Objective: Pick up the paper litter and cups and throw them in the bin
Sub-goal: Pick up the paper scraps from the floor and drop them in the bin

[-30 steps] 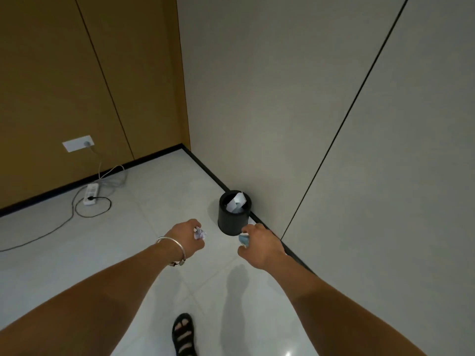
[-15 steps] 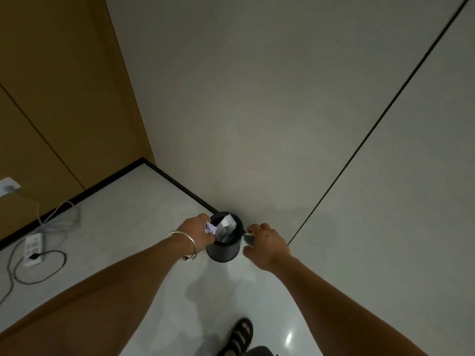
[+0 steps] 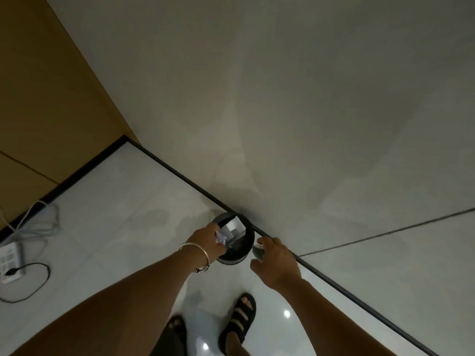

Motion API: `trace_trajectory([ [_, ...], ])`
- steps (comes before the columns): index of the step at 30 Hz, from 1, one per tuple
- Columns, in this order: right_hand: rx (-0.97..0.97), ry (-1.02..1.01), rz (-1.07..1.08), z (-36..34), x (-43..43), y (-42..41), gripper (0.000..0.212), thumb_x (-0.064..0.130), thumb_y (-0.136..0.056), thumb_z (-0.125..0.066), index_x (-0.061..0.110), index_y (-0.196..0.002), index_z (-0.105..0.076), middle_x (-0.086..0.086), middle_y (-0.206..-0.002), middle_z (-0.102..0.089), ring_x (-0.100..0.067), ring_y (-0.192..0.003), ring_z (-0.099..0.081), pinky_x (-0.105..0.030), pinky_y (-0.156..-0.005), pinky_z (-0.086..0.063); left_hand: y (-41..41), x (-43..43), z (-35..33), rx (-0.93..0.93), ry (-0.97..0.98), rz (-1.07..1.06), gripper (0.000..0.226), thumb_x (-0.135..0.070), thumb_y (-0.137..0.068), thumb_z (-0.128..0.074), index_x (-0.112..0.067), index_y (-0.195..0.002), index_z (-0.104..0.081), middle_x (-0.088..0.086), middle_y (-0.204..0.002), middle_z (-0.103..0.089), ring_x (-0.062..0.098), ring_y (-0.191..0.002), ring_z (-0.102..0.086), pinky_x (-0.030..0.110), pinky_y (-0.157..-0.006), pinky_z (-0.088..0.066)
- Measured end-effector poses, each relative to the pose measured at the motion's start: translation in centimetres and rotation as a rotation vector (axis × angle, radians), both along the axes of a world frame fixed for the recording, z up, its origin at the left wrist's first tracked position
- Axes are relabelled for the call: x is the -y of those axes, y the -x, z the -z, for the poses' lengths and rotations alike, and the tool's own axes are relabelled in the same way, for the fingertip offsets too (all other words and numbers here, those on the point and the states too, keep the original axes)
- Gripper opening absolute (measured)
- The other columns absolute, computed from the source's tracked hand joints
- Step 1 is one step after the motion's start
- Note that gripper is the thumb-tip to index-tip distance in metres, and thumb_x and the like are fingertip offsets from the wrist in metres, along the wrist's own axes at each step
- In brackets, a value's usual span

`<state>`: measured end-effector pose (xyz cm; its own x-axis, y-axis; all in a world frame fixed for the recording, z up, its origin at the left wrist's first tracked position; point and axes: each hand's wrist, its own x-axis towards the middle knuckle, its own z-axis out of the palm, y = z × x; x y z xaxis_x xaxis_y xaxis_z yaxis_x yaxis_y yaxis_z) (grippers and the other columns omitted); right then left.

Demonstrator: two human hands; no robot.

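A small black round bin (image 3: 245,249) stands on the floor against the grey wall, with white paper inside it. My left hand (image 3: 207,240), a bangle on its wrist, is over the bin's left rim and shut on a crumpled paper ball (image 3: 221,238). My right hand (image 3: 276,263) is just right of the bin, shut on a small pale cup (image 3: 257,251) that shows between fingers and rim.
A white power strip (image 3: 10,259) with a black plug and looping cables lies on the pale tiled floor at the left, below the brown wall. My sandalled feet (image 3: 240,314) stand just behind the bin. A black skirting runs along the grey wall.
I have stepped closer to the bin and the view has tilted down. Both hands moved forward; the left hand with the paper ball is now over the bin's opening.
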<state>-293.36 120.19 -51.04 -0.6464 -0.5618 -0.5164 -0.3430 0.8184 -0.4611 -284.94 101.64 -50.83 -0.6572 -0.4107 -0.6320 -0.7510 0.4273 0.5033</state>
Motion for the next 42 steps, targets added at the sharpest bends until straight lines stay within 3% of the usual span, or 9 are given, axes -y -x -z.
trace_trajectory([
  [4,0.087,-0.032,0.111,8.2,3.2,2.6,0.052,0.034,-0.086,-0.064,0.027,-0.133,-0.046,0.004,-0.124,-0.051,-0.013,-0.108,-0.054,-0.027,-0.093,-0.050,3.3,2.6,9.2,0.093,-0.045,0.007,0.046,-0.023,-0.086,-0.061,-0.016,-0.128,-0.044,0.002,-0.106,-0.059,0.014,-0.091,-0.055,0.023,-0.077,-0.044],
  [8,0.131,-0.073,0.133,18.4,6.8,3.4,0.049,0.034,-0.086,-0.064,0.028,-0.131,-0.046,0.003,-0.125,-0.052,-0.013,-0.107,-0.055,-0.025,-0.090,-0.050,6.4,4.4,19.2,0.146,-0.081,-0.010,0.035,-0.023,-0.087,-0.059,-0.017,-0.119,-0.048,-0.001,-0.094,-0.058,0.018,-0.094,-0.058,0.026,-0.079,-0.046],
  [12,0.161,-0.120,0.211,25.9,9.1,3.5,0.061,0.037,-0.082,-0.070,0.029,-0.135,-0.041,0.002,-0.132,-0.047,-0.018,-0.113,-0.053,-0.028,-0.090,-0.049,7.4,5.8,26.4,0.189,-0.114,0.060,0.071,-0.034,-0.088,-0.060,-0.015,-0.147,-0.024,0.010,-0.130,-0.054,0.026,-0.115,-0.055,0.030,-0.091,-0.044],
  [16,0.186,-0.132,0.323,27.7,9.6,2.7,0.084,0.044,-0.077,-0.073,0.026,-0.146,-0.028,0.001,-0.146,-0.034,-0.025,-0.125,-0.047,-0.036,-0.098,-0.047,5.1,7.9,28.4,0.317,-0.140,0.183,0.082,-0.036,-0.087,-0.058,-0.021,-0.151,-0.008,0.013,-0.140,-0.043,0.030,-0.122,-0.048,0.033,-0.094,-0.041],
  [23,0.188,-0.199,0.427,18.7,7.3,2.2,0.085,0.054,-0.083,-0.066,0.028,-0.151,-0.023,0.000,-0.156,-0.025,-0.023,-0.136,-0.038,-0.037,-0.103,-0.043,2.9,11.3,21.4,0.448,0.000,0.444,0.074,-0.043,-0.089,-0.052,-0.018,-0.149,-0.016,0.011,-0.144,-0.037,0.029,-0.125,-0.045,0.037,-0.099,-0.042],
  [29,0.029,-0.163,0.579,7.1,4.9,3.2,0.080,0.055,-0.086,-0.062,0.025,-0.150,-0.026,-0.001,-0.156,-0.027,-0.025,-0.137,-0.036,-0.042,-0.104,-0.042,9.3,9.2,9.9,0.169,0.027,0.589,0.061,-0.038,-0.086,-0.056,-0.017,-0.140,-0.035,0.010,-0.133,-0.050,0.028,-0.113,-0.054,0.038,-0.093,-0.047],
  [31,-0.025,-0.136,0.621,3.6,3.6,2.7,0.077,0.054,-0.086,-0.062,0.025,-0.149,-0.028,-0.001,-0.154,-0.030,-0.024,-0.136,-0.037,-0.041,-0.103,-0.042,11.3,7.1,6.3,0.088,0.051,0.658,0.055,-0.039,-0.086,-0.056,-0.015,-0.133,-0.043,0.011,-0.129,-0.053,0.029,-0.109,-0.055,0.039,-0.092,-0.047],
  [35,-0.092,-0.107,0.726,-2.4,-0.1,0.2,0.074,0.054,-0.086,-0.060,0.028,-0.149,-0.029,0.001,-0.152,-0.031,-0.022,-0.136,-0.036,-0.039,-0.102,-0.041,13.0,1.3,-0.1,0.003,0.123,0.844,0.062,-0.043,-0.087,-0.054,-0.014,-0.138,-0.035,0.012,-0.137,-0.044,0.030,-0.120,-0.048,0.037,-0.099,-0.041],
  [42,-0.101,-0.120,1.004,-10.3,-12.4,-10.9,0.075,0.054,-0.087,-0.058,0.027,-0.150,-0.026,0.001,-0.153,-0.030,-0.022,-0.134,-0.037,-0.039,-0.103,-0.043,7.1,-14.2,-8.7,-0.102,0.146,1.249,0.072,-0.050,-0.085,-0.051,-0.022,-0.146,-0.026,0.006,-0.143,-0.038,0.025,-0.128,-0.040,0.038,-0.104,-0.038],
])
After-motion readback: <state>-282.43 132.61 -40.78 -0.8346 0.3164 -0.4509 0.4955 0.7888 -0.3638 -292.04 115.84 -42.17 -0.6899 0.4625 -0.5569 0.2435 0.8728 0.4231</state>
